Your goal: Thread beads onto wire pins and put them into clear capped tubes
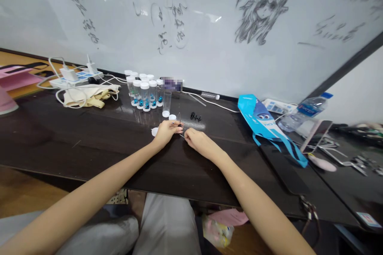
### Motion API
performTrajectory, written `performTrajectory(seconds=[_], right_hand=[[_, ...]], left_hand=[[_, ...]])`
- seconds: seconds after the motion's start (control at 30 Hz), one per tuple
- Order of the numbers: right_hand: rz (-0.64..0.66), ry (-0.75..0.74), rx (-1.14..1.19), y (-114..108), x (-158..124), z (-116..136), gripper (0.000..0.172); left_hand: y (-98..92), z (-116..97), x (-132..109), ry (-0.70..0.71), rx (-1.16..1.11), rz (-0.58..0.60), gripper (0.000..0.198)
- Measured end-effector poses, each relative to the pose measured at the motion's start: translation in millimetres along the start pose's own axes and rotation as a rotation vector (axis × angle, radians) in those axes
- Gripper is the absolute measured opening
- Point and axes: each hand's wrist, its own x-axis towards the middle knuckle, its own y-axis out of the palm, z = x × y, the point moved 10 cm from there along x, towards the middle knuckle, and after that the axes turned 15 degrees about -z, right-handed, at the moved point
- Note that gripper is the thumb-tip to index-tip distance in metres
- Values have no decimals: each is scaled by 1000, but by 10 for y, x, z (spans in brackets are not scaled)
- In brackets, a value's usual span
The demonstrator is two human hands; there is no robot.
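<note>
Pinched in my left hand [166,132] is a small dark piece [180,126], with a thin wire-like loop rising above it. Just to its right, my right hand [198,140] is closed on the end of a thin pale strand [182,136] that runs toward my left fingers. A white cap [172,117] lies behind my left hand, and a white disc [154,131] is partly hidden beside it. Further back a clear tube [166,101] stands on its white end. Several small black parts [196,117] lie behind my right hand.
Several white-capped clear tubes [145,93] with blue pieces inside stand at back left. Left of them are a cloth bag [86,95] and a power strip [78,77]. On the right lie a blue bag [263,117], a water bottle [308,111] and a dark flat slab [284,171].
</note>
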Motion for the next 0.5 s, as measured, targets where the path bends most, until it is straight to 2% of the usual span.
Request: performTrajectory(seconds=[0.33,0.5], right_hand=[[-208,187,241,-110,2,-248,6],[-334,291,304,-206,-13,-325,13]], left_hand=[[19,13,6,-1,41,22,18],[62,-10,-62,-16,74,73,18]])
